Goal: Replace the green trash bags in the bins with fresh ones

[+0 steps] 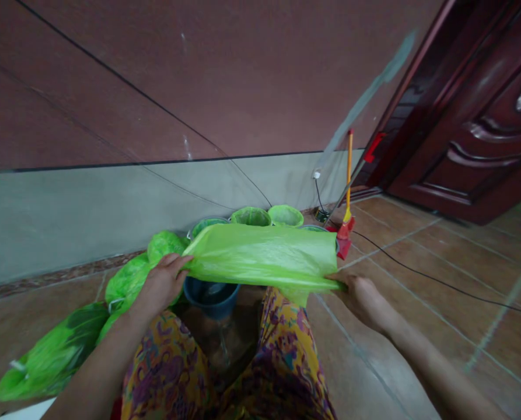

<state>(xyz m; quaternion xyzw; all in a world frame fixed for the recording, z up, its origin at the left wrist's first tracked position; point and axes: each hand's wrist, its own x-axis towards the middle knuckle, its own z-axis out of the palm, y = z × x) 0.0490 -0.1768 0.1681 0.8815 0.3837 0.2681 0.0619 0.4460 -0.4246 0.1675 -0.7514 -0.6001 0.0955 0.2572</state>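
A light green plastic bag (264,254) is stretched out flat in the air between my two hands, above my knees. My left hand (168,277) pinches its left end. At the lower right corner, my right hand (359,294) grips the bunched edge. Below the bag, between my legs, stands a dark blue bucket (212,297), partly covered by the bag. Just behind it are more buckets, among them a green-lined bucket (250,216) and another with a pale green liner (285,216).
Filled, tied green bags (59,350) lie on the tiled floor at left. A broom (349,175) and red dustpan (344,245) lean near the wall at right. A black cable (439,280) crosses the floor towards the dark red door (474,122).
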